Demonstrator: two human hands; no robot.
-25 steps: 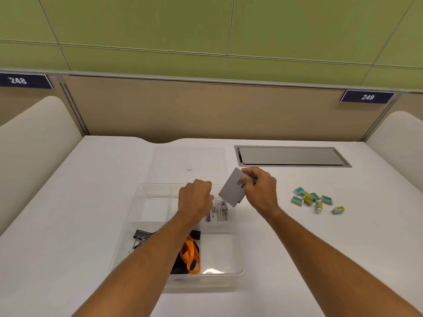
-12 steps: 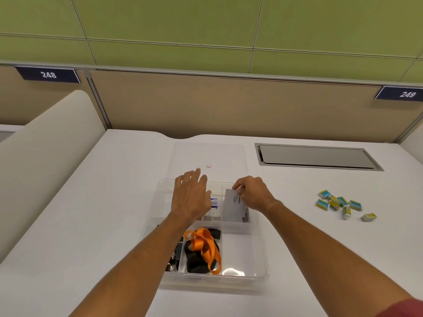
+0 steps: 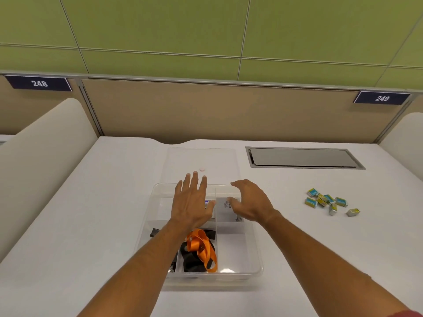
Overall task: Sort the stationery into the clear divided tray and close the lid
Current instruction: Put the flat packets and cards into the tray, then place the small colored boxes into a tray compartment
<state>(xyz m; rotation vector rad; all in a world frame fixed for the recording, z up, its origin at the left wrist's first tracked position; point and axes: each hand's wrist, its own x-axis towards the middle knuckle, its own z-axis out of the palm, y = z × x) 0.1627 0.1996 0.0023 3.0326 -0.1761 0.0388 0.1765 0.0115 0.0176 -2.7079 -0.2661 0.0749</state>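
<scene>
The clear divided tray [image 3: 254, 255] sits on the white desk in front of me. A white card [image 3: 226, 209] lies in its far right compartment. An orange lanyard [image 3: 201, 245] on black items fills the near middle compartment, and black binder clips [image 3: 155, 232] show at the left, partly hidden by my arm. My left hand [image 3: 191, 202] hovers flat over the tray's far part, fingers spread, holding nothing. My right hand [image 3: 250, 202] hovers just above the card, fingers apart and empty. The clear lid [image 3: 219, 161] lies flat behind the tray.
Several small yellow-and-teal boxes [image 3: 327, 201] lie loose on the desk to the right. A grey cable hatch [image 3: 304, 157] is set into the desk at the back right. Cream side partitions stand at both sides, a tan panel behind.
My right hand lowered the white card into the far right compartment and let it go. My left hand opened flat over the tray. The camera view shifted closer to the tray.
</scene>
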